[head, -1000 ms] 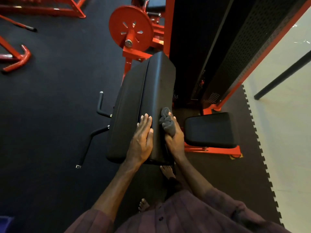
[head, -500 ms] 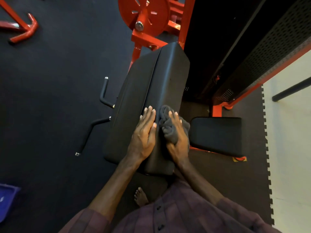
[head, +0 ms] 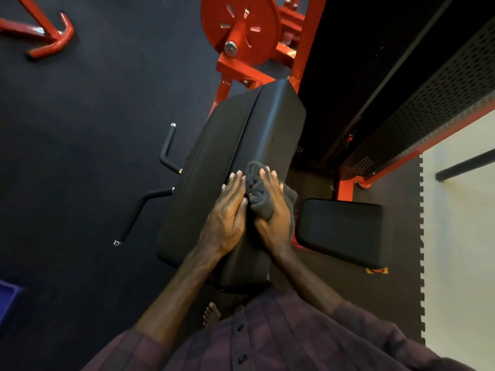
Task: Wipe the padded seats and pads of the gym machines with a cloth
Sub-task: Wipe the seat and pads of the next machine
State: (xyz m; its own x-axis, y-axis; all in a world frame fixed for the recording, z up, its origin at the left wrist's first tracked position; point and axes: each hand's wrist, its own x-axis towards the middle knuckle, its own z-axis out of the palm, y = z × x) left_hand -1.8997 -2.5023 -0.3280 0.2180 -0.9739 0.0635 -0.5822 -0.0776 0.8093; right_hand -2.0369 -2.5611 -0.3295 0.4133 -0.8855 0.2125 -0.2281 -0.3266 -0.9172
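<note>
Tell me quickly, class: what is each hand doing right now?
Left hand: open, fingers straight, resting flat on the black back pad.
Right hand: holds the bunched grey cloth against that pad.

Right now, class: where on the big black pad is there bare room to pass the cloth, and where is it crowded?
Free: the big black pad beyond the fingertips, toward the red disc. Crowded: the near half, where the left hand rests flat and the right hand presses the grey cloth.

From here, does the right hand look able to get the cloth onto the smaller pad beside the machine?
Probably yes: the right hand holds the cloth close beside the smaller pad, nothing between them.
</note>
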